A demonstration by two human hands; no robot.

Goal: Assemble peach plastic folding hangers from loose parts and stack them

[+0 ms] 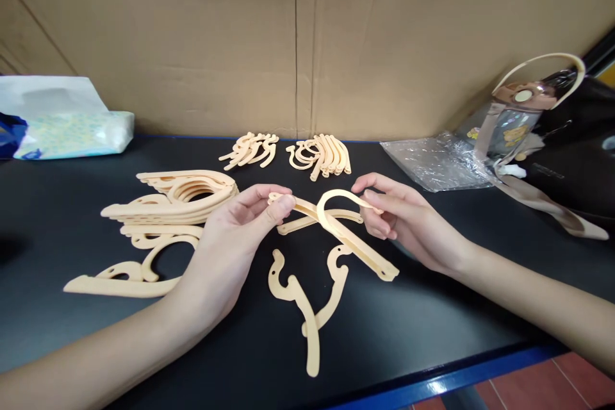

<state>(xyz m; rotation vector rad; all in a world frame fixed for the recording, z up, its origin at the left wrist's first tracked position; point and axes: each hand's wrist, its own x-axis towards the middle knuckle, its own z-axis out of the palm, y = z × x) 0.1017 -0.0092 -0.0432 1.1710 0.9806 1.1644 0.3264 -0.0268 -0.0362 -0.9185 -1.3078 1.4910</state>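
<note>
My left hand (pixel 235 237) pinches one end of a cream plastic hanger part (pixel 336 224) between thumb and fingers. My right hand (pixel 398 218) grips the curved hook end of the same assembly, which hangs just above the black table (pixel 432 307). Crossed pieces of it stretch between both hands. Below them, two more curved cream pieces (pixel 307 301) lie flat on the table, overlapping at one end.
A stack of large cream hanger arms (pixel 173 202) lies at the left. Two small piles of hook pieces (pixel 250 148) (pixel 321 155) sit by the cardboard wall. A clear plastic bag (pixel 435 161), a bottle with strap (pixel 523 109) and a tissue pack (pixel 67 125) are nearby.
</note>
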